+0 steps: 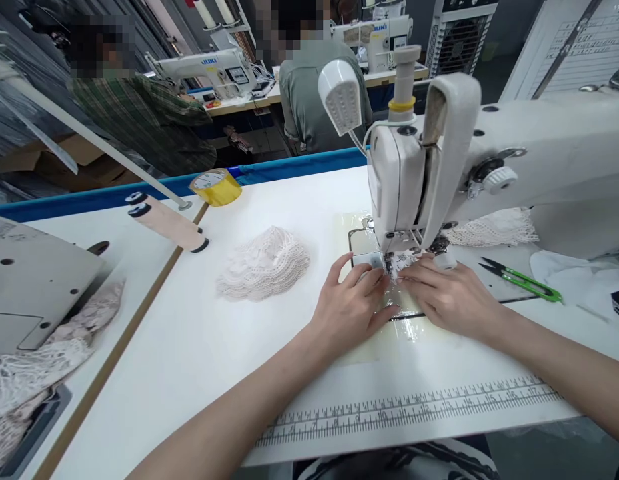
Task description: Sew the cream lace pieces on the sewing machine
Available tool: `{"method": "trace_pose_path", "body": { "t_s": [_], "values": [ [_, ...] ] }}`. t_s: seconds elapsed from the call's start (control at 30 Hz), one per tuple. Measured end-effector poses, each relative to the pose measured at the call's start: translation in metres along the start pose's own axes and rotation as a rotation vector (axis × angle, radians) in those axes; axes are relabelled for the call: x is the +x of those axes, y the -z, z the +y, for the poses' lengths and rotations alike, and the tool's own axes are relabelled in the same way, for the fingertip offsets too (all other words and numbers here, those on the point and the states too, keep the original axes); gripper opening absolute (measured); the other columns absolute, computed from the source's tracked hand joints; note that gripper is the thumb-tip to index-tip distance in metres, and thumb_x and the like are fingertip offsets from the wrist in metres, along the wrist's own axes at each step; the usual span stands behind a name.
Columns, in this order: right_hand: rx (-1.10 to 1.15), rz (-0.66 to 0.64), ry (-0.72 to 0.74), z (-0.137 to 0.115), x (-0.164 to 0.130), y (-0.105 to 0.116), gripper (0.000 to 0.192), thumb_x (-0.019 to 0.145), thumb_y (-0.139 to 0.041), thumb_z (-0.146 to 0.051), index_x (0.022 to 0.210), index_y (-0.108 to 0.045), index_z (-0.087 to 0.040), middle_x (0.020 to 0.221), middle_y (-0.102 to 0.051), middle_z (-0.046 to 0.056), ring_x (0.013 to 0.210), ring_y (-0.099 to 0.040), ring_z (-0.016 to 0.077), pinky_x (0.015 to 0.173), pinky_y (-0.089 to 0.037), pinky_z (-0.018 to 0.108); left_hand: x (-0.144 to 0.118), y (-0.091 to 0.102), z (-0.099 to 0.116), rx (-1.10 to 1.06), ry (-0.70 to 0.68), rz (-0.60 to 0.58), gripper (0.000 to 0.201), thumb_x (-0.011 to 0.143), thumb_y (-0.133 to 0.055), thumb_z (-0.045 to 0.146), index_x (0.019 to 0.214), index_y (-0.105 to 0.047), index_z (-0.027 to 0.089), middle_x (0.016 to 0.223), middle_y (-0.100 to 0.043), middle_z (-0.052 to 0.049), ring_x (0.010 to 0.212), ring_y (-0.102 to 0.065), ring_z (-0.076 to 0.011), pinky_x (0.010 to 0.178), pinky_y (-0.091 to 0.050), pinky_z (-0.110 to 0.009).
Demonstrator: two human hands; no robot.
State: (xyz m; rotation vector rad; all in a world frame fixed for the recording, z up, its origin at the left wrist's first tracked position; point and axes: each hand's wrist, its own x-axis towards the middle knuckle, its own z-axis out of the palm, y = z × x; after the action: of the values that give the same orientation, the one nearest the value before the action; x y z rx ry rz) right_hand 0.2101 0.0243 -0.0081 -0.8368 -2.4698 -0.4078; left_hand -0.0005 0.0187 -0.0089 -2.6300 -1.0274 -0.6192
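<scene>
Pressing flat, fingers spread, left hand point(350, 308) & right hand point(449, 297) pin lace piece point(400, 264) under needle; table point(199, 347) open leftward.

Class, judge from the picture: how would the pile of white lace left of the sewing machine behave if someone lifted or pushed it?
The lace pile is openwork and slumps in soft folds, so it would probably droop limply, weigh little, and bunch rather than slide whole.

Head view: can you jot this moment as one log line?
left hand flat on lace | right hand flat on lace | lace under needle of sewing machine | snips right
</scene>
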Motion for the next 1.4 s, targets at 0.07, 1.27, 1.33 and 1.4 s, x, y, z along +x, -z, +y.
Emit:
{"method": "trace_pose_path", "body": {
  "t_s": [0.07,1.27,1.33,1.4],
  "values": [
    [-0.002,-0.012,-0.011,0.0006,-0.0016,-0.0010,0.028,0.083,-0.045,-0.004,0.092,-0.070,-0.014,0.099,-0.071,0.003,0.082,-0.063,0.0172,0.072,-0.044,0.033,0.0001,-0.0005,-0.0007,0.007,0.005,-0.004,0.034,0.091,-0.051,0.043,0.105,-0.066,0.017,0.106,-0.067,-0.004,0.099,-0.059,-0.0200,0.105,-0.032,-0.046],
    [-0.034,-0.078,-0.090,-0.0018,0.0017,-0.0060,0.032,0.085,-0.043,-0.009,0.106,-0.066,-0.017,0.108,-0.067,0.005,0.089,-0.062,0.0201,0.073,-0.045,0.035,0.0065,-0.0066,-0.0062,0.031,0.088,0.024,0.035,0.094,-0.044,0.041,0.108,-0.064,0.015,0.109,-0.068,-0.006,0.109,-0.056,-0.0221,0.109,-0.028,-0.048],
    [-0.044,-0.079,-0.089,-0.0014,0.0013,-0.0058,0.031,0.085,-0.045,-0.009,0.106,-0.066,-0.017,0.109,-0.067,0.005,0.090,-0.062,0.0204,0.072,-0.045,0.034,0.0067,-0.0071,-0.0070,0.026,0.092,0.025,0.036,0.094,-0.044,0.042,0.109,-0.064,0.016,0.108,-0.068,-0.006,0.108,-0.056,-0.0223,0.109,-0.028,-0.048],
    [-0.048,-0.084,-0.081,-0.0009,0.0005,-0.0050,0.031,0.085,-0.047,-0.009,0.108,-0.065,-0.017,0.111,-0.067,0.006,0.092,-0.062,0.0206,0.072,-0.045,0.034,0.0068,-0.0073,-0.0076,0.021,0.102,0.022,0.037,0.094,-0.043,0.042,0.109,-0.064,0.016,0.106,-0.068,-0.007,0.107,-0.056,-0.0226,0.108,-0.029,-0.048]
  ]
}}
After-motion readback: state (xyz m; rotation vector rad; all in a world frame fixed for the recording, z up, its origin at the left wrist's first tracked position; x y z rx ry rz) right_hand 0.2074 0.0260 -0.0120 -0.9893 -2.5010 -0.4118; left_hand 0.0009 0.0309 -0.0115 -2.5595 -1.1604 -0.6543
